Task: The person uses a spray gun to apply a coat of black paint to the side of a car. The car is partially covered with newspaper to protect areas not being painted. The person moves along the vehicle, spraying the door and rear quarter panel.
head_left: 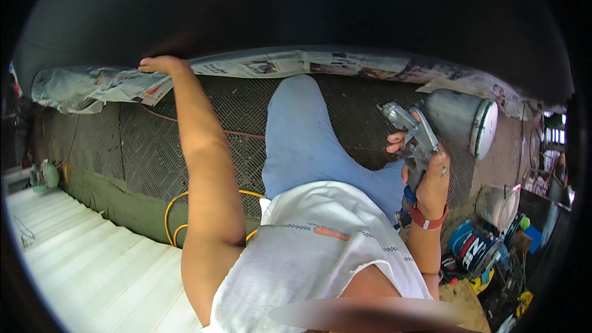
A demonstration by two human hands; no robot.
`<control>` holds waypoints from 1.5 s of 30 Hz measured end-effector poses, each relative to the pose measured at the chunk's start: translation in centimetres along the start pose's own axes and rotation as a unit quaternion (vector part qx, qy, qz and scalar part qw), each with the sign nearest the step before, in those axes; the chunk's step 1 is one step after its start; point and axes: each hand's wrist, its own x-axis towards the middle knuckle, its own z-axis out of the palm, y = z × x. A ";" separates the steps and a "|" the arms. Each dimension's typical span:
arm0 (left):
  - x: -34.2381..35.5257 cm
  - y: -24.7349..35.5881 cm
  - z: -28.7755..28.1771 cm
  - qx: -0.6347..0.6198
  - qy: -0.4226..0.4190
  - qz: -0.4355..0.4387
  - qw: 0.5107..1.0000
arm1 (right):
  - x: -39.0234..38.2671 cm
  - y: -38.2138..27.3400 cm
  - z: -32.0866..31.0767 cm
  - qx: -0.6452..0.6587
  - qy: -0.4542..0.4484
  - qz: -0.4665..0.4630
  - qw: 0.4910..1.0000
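Observation:
My left hand (161,64) reaches out at the far left, its fingers stretched flat against the lower edge of a large dark panel (296,12). Newspaper sheeting (246,66) runs along that edge, and the hand is right over it. On the right, my right hand (435,179) is wrapped round the handle of a silver spray gun (414,131). A grey metal paint cup (450,111) with a white lid lies tilted beside the gun's head; the joint between them is partly hidden. A blue fitting (408,196) shows under the grip.
A yellow hose (168,219) loops behind my left arm, and a thin reddish hose (240,134) crosses the dark textured floor mat (148,154). White corrugated sheet (92,259) lies at lower left. A blue bucket (472,243) and clutter stand at lower right.

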 end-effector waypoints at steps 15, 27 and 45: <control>-37.9 3.8 10.8 0.012 -0.078 -0.401 0.912 | -0.9 1.8 0.0 0.042 0.111 0.009 0.993; -58.0 3.5 18.2 -0.056 -0.227 -0.637 0.735 | -2.0 4.0 2.0 0.068 0.267 0.021 0.961; -28.7 1.3 9.5 0.298 -0.628 0.646 0.316 | -1.5 7.4 0.9 0.125 0.247 -0.008 0.961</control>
